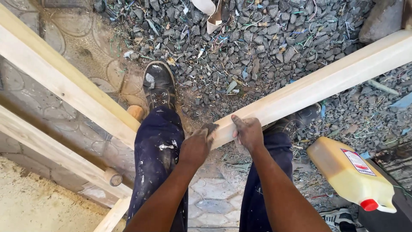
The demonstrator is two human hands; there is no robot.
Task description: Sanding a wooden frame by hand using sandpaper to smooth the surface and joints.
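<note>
Pale wooden plank (317,83) runs from the upper right down to the person's lap, its near end between the two hands, above the knees. Right hand (248,132) lies on the plank's top face close to the end, fingers curled over the edge, gripping it. Left hand (195,147) is closed around a small dark scrap, possibly sandpaper (210,127), pressed against the plank's cut end.

Legs in dark blue, paint-flecked trousers (158,146); black boot (159,85) planted on the ground beyond the left knee.

Left side: two more pale planks (64,81) slanting across patterned paving (86,38). Grey gravel (257,43) strewn with bits of coloured wire under the held plank. Yellow plastic jug with a red cap (349,174) lies on its side at lower right, near the right forearm.
</note>
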